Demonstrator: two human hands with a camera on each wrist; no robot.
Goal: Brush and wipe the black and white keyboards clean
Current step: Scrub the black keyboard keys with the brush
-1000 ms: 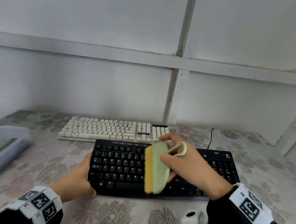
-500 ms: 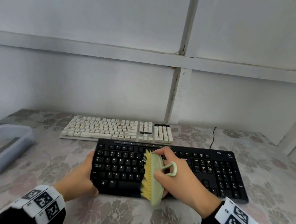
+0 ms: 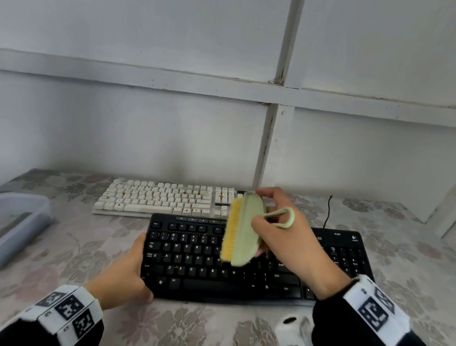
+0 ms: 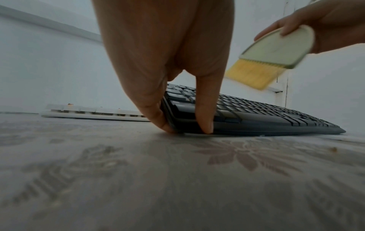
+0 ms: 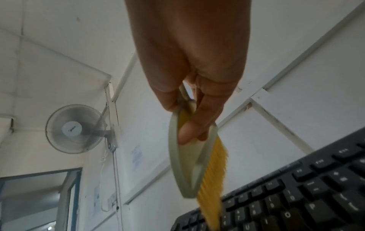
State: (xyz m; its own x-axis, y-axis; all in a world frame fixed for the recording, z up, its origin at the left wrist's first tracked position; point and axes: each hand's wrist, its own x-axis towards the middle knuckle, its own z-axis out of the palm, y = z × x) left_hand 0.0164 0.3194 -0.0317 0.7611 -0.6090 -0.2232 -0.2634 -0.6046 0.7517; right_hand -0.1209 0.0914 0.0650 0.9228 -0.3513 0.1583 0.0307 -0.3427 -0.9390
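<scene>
- The table point(image 3: 417, 267), under a pale flowered cloth, carries everything; a few crumbs lie on it near the front.
- The black keyboard point(image 3: 214, 277) lies flat nearest the person, its cable running back toward the wall.
- The white keyboard point(image 3: 160, 200) sits just behind it and offset to the left, orange specks scattered among its keys.
- A clear plastic tub point(image 3: 4, 227) stands at the table's left edge, well apart from both keyboards.
- The right hand point(image 3: 294, 245) grasps the green scrubbing brush point(image 3: 244, 228), fingers curled round its body with the loop handle over the back of the hand. The yellow bristles face left, and the left wrist view shows them lifted clear of the black keys.
- The left hand point(image 3: 122, 273) clamps the black keyboard's left end, thumb on the near edge and fingers against the side, tips touching the cloth.
- A white marked block point(image 3: 294, 342) shows at the bottom edge.
</scene>
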